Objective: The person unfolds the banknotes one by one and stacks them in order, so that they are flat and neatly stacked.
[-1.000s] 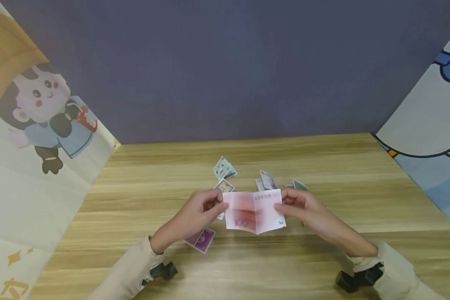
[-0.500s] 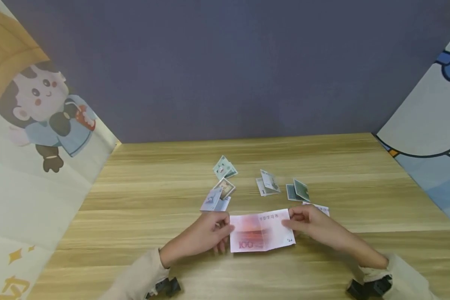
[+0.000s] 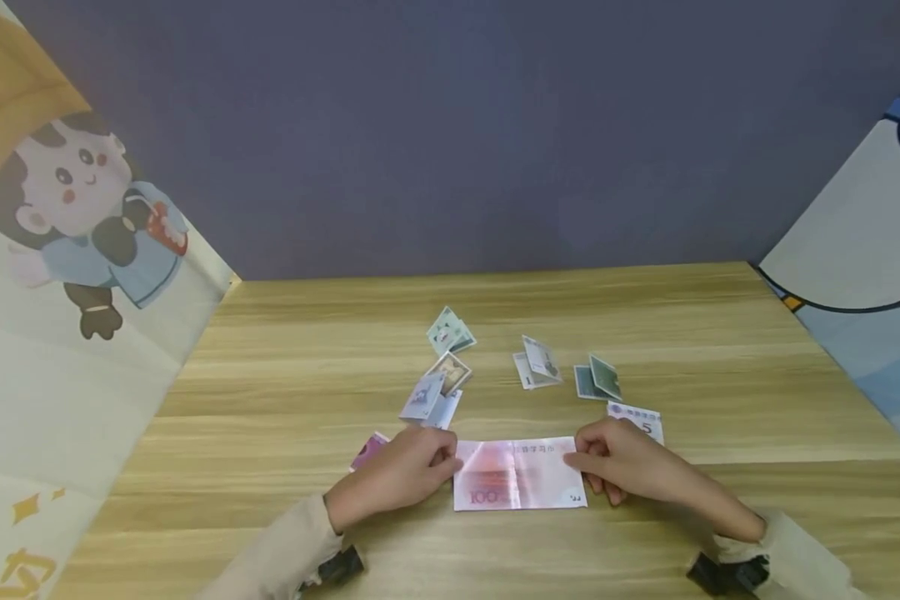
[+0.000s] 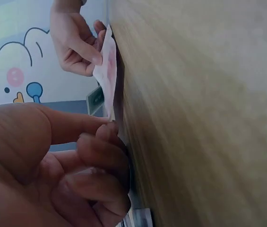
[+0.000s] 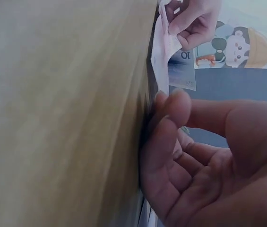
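Both ends of a creased pink 100 note (image 3: 520,475) are pinched, by the left hand (image 3: 401,468) and right hand (image 3: 630,454), low over the wood-grain desk (image 3: 270,358) before me. Behind rises a blue-grey wall (image 3: 487,142), cartoon panels (image 3: 82,192) either side. The right wrist view reveals "10" on a bluish note (image 5: 182,71), illegible from the head view.

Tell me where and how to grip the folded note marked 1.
Pinch the raised flap of the folded note marked 1, probably from above: it stands off the table, leaving a free edge for finger and thumb, while the half bearing the 1 lies low. The left hand and right hand hold the pink note.
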A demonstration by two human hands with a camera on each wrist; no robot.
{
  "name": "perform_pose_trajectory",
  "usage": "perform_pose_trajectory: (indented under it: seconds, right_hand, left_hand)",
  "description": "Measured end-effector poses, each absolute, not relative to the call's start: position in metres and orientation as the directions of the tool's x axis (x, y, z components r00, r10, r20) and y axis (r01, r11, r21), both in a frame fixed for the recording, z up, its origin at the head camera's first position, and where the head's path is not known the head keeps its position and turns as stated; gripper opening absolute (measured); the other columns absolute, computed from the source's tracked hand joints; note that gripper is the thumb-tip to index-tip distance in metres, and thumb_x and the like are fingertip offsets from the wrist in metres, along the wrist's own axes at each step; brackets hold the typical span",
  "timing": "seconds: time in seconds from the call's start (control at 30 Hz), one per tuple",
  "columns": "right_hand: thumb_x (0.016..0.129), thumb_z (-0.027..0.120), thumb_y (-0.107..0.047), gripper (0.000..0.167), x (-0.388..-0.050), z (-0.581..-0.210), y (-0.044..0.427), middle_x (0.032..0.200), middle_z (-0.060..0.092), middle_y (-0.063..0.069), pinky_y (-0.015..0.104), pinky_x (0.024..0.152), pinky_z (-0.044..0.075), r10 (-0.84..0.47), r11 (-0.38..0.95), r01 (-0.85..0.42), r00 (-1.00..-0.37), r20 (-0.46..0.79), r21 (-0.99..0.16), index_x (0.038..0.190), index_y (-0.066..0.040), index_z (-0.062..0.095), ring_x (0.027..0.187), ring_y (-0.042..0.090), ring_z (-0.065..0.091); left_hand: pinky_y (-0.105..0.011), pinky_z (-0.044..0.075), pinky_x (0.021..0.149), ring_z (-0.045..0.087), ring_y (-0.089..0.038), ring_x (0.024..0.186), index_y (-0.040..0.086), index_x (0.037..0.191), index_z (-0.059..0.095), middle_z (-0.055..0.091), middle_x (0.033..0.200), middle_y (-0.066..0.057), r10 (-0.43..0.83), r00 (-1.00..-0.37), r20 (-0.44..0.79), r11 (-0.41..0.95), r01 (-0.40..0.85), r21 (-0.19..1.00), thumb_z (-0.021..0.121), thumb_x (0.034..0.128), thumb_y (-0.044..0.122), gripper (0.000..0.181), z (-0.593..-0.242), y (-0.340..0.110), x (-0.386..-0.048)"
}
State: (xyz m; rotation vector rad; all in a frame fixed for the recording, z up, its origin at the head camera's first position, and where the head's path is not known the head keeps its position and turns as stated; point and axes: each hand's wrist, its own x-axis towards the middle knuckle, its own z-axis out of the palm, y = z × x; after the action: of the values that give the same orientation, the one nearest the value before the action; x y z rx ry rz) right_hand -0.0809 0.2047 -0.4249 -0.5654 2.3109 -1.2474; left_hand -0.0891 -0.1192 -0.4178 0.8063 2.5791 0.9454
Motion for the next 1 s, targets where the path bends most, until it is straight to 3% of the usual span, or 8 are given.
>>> perform_pose_trajectory:
  seconds: [0.47,0.73,1.0]
  right_hand:
    - [0.097,0.065,-0.024,0.032,-0.083,-0.423,0.204,0.052,0.059,0.001,0.029,0.034,0.047,-0.529,0.521,-0.101,-0.817,-0.228,-0.848,0.072,-0.005,0.058,0.036,0.01,0.055]
    - [0.096,0.067,-0.028,0.04,-0.085,-0.428,0.207,0.047,0.056,-0.001,0.03,0.032,0.045,-0.54,0.508,-0.085,-0.807,-0.24,-0.857,0.064,-0.005,0.061,0.034,0.01,0.053]
    - [0.097,0.066,-0.025,0.034,-0.093,-0.432,0.211,0.052,0.06,0.002,0.033,0.036,0.049,-0.583,0.476,-0.062,-0.77,-0.261,-0.877,0.07,-0.005,0.062,0.037,0.011,0.056]
  left_hand:
    - [-0.021,0.032,0.044,0.039,-0.003,0.05,0.02,0.065,0.051,0.041,0.055,0.011,0.585,-0.809,-0.059,0.691,0.459,0.559,0.065,0.0894,0.014,0.029,-0.415,-0.114,-0.087]
    - [-0.023,0.038,0.05,0.043,-0.006,0.056,0.019,0.065,0.053,0.047,0.06,0.009,0.543,-0.836,-0.082,0.728,0.42,0.542,0.069,0.0891,0.02,0.029,-0.415,-0.112,-0.085]
    - [-0.023,0.038,0.048,0.042,-0.005,0.053,0.019,0.065,0.054,0.047,0.057,0.009,0.563,-0.819,-0.112,0.714,0.413,0.565,0.07,0.0911,0.023,0.031,-0.417,-0.117,-0.09]
